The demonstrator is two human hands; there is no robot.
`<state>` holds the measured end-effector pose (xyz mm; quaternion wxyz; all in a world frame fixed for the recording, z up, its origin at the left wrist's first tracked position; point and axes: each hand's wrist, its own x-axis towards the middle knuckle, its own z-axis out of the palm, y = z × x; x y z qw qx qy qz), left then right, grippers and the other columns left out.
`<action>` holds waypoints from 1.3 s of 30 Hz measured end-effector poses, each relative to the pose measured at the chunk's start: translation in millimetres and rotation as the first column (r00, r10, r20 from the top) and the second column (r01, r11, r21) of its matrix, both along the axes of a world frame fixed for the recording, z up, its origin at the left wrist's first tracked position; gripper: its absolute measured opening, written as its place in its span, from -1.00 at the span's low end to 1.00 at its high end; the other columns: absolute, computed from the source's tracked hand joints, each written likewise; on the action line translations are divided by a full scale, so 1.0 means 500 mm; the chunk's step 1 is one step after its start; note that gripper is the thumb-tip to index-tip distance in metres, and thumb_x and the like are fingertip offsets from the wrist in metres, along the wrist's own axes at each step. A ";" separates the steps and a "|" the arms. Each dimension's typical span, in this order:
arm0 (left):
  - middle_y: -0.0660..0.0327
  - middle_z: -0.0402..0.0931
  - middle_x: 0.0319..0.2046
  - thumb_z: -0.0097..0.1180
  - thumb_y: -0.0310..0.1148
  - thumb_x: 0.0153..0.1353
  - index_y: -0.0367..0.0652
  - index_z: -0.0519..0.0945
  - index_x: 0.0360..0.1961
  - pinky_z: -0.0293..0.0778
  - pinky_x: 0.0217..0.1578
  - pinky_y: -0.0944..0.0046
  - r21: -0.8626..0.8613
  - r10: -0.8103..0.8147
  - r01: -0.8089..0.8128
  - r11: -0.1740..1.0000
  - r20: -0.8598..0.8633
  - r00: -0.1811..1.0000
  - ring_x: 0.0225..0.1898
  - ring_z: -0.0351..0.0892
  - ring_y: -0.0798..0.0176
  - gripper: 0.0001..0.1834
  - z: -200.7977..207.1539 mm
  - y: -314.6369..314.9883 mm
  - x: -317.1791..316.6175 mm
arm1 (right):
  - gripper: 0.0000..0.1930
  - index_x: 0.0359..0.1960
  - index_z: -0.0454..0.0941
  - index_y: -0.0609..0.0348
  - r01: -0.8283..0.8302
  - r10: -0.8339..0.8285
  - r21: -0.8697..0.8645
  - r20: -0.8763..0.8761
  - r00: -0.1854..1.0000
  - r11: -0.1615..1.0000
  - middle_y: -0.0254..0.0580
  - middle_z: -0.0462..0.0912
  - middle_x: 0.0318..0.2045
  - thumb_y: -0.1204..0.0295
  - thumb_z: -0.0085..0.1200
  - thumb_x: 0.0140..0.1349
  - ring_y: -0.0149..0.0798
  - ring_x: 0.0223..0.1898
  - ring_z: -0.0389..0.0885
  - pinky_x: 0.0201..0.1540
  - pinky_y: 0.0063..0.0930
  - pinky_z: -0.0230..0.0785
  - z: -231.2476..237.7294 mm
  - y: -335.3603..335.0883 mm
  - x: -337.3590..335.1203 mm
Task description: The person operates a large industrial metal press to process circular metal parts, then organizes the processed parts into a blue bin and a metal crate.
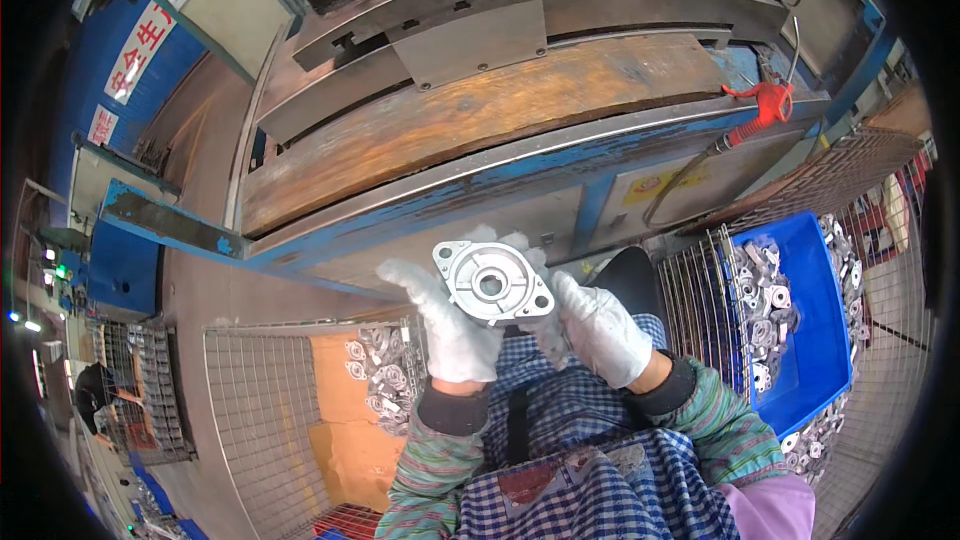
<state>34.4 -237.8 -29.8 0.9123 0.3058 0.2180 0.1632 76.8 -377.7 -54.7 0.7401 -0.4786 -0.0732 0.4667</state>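
In front of my body I hold a silver cast-metal flange (491, 283), roughly round, with a bored centre and two ears, each with a hole. My left hand (455, 335), in a whitish work glove, supports it from the left and below; its thumb sticks out to the side, clear of the metal. The gloved right hand (605, 335) grips it from the right, with the thumb near the right ear. Most fingers of both hands are hidden behind the casting.
A machine bench with a wooden board (480, 120) runs ahead. A red air gun (770, 105) hangs at its right end. To the right, a blue bin (820, 340) of similar castings stands by wire mesh. A cardboard-lined wire cage (265, 420) at left holds several more.
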 end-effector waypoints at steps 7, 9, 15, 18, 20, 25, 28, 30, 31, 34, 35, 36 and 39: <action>-0.05 0.49 -0.32 -0.35 0.61 -0.20 -0.31 0.42 -0.23 0.52 -0.31 0.10 0.092 0.021 -0.018 0.996 -0.039 0.999 -0.33 0.52 0.04 0.05 -0.001 -0.017 0.008 | -0.54 -0.31 0.46 0.25 0.016 -0.014 0.017 -0.109 0.994 1.000 -0.22 0.49 -0.61 0.06 -0.27 0.34 -0.40 -0.63 0.42 -0.56 -0.57 0.28 -0.002 -0.008 0.004; -0.03 0.48 -0.35 -0.36 0.61 -0.20 -0.31 0.42 -0.25 0.52 -0.33 0.13 0.088 0.016 -0.013 0.996 -0.026 1.000 -0.35 0.51 0.06 0.05 -0.002 -0.021 0.010 | -0.52 -0.33 0.48 0.25 0.035 -0.034 0.009 -0.110 0.993 0.999 -0.23 0.48 -0.62 0.04 -0.26 0.32 -0.40 -0.64 0.41 -0.57 -0.57 0.26 -0.001 -0.009 0.004; -0.07 0.51 -0.30 -0.35 0.62 -0.25 -0.33 0.37 -0.15 0.53 -0.20 0.04 -0.001 -0.063 0.063 0.998 0.009 0.998 -0.26 0.56 -0.02 0.10 -0.004 -0.018 0.014 | -0.57 -0.43 0.53 0.28 0.047 -0.049 -0.020 -0.149 0.988 0.999 -0.28 0.44 -0.68 0.07 -0.05 0.23 -0.43 -0.68 0.38 -0.63 -0.62 0.20 0.014 -0.015 0.003; 0.00 0.49 -0.36 -0.34 0.60 -0.18 -0.30 0.41 -0.26 0.51 -0.34 0.18 0.011 -0.025 0.025 1.000 -0.051 0.998 -0.35 0.50 0.07 0.02 -0.008 -0.031 0.024 | -0.62 -0.44 0.53 0.30 0.035 -0.041 -0.038 -0.150 0.988 0.999 -0.29 0.44 -0.69 0.13 0.07 0.17 -0.45 -0.69 0.37 -0.66 -0.64 0.17 0.013 -0.017 0.006; 0.00 0.51 -0.36 -0.34 0.58 -0.14 -0.29 0.42 -0.24 0.51 -0.32 0.18 0.250 -0.004 0.029 0.968 -0.101 0.995 -0.34 0.53 0.06 0.00 -0.017 -0.039 0.033 | -0.63 -0.45 0.53 0.30 0.075 -0.081 -0.041 -0.171 0.982 0.996 -0.30 0.44 -0.70 0.15 0.11 0.14 -0.46 -0.70 0.36 -0.67 -0.64 0.15 -0.004 -0.032 0.015; -0.16 0.16 0.07 -0.16 0.35 0.02 -0.32 0.11 0.12 0.22 0.06 0.01 0.473 0.087 0.017 0.881 -0.199 0.976 0.09 0.21 -0.10 -0.05 -0.067 0.015 0.017 | -0.74 -0.46 0.53 0.25 0.466 -0.506 -0.232 -0.162 0.847 0.854 -0.33 0.42 -0.70 0.27 0.01 0.19 -0.47 -0.69 0.36 -0.65 -0.64 0.15 -0.120 -0.162 0.072; -0.23 0.01 0.22 -0.04 0.23 0.09 -0.31 -0.03 0.26 0.08 0.21 -0.06 0.350 0.125 -0.019 0.936 -0.284 0.950 0.24 0.06 -0.20 -0.04 -0.138 0.091 -0.025 | -0.79 -0.42 0.54 0.13 0.808 -0.710 -0.339 0.390 0.586 0.481 -0.39 0.44 -0.67 0.25 0.02 0.14 -0.48 -0.69 0.35 -0.65 -0.65 0.15 -0.227 -0.300 0.104; -0.07 0.09 0.22 -0.05 0.21 0.12 -0.26 0.14 0.21 0.09 0.21 0.03 0.251 0.089 -0.002 0.968 -0.337 0.937 0.25 0.09 -0.08 -0.15 -0.197 0.150 -0.059 | -0.79 -0.39 0.55 0.09 0.883 -0.755 -0.439 0.520 0.399 0.165 -0.39 0.46 -0.64 0.23 0.02 0.11 -0.46 -0.67 0.36 -0.62 -0.63 0.17 -0.310 -0.409 0.138; -0.07 0.10 0.22 -0.04 0.20 0.12 -0.25 0.15 0.21 0.10 0.21 0.03 0.225 0.078 0.002 0.974 -0.346 0.935 0.24 0.11 -0.08 -0.16 -0.224 0.181 -0.080 | -0.79 -0.38 0.55 0.09 0.877 -0.679 -0.476 0.623 0.388 0.064 -0.38 0.47 -0.62 0.23 0.01 0.11 -0.45 -0.64 0.37 -0.60 -0.62 0.18 -0.345 -0.477 0.144; -0.05 0.19 0.17 -0.03 0.17 0.13 -0.20 0.25 0.14 0.15 0.18 0.04 0.227 0.091 -0.001 0.974 -0.386 0.918 0.19 0.18 -0.07 -0.26 -0.299 0.253 -0.174 | -0.78 -0.37 0.55 0.08 0.812 -0.346 -0.583 0.769 0.538 -0.031 -0.34 0.49 -0.56 0.23 -0.01 0.11 -0.40 -0.57 0.40 -0.52 -0.56 0.20 -0.449 -0.648 0.156; -0.04 0.23 0.13 -0.02 0.15 0.13 -0.19 0.29 0.09 0.16 0.16 0.05 0.203 0.154 -0.075 0.976 -0.410 0.899 0.17 0.21 -0.06 -0.31 -0.321 0.273 -0.202 | -0.78 -0.36 0.55 0.08 0.731 -0.178 -0.676 0.733 0.656 -0.089 -0.32 0.50 -0.54 0.23 -0.02 0.11 -0.38 -0.54 0.41 -0.50 -0.54 0.21 -0.476 -0.694 0.159; -0.02 0.28 0.07 -0.01 0.14 0.13 -0.17 0.33 0.02 0.20 0.13 0.05 0.194 0.143 -0.073 0.978 -0.376 0.916 0.12 0.25 -0.05 -0.36 -0.338 0.293 -0.230 | -0.78 -0.36 0.56 0.08 0.688 -0.151 -0.723 0.687 0.711 -0.053 -0.31 0.51 -0.52 0.23 -0.03 0.11 -0.36 -0.52 0.42 -0.47 -0.53 0.22 -0.499 -0.731 0.167; 0.06 0.44 -0.14 0.03 0.13 0.11 -0.11 0.42 -0.21 0.36 -0.04 0.07 0.160 0.339 -0.299 0.941 -0.417 0.843 -0.06 0.40 0.01 -0.50 -0.370 0.344 -0.316 | -0.77 -0.35 0.56 0.07 0.504 0.172 -0.861 0.488 0.856 -0.064 -0.27 0.53 -0.47 0.23 -0.06 0.11 -0.31 -0.45 0.45 -0.40 -0.47 0.25 -0.559 -0.799 0.186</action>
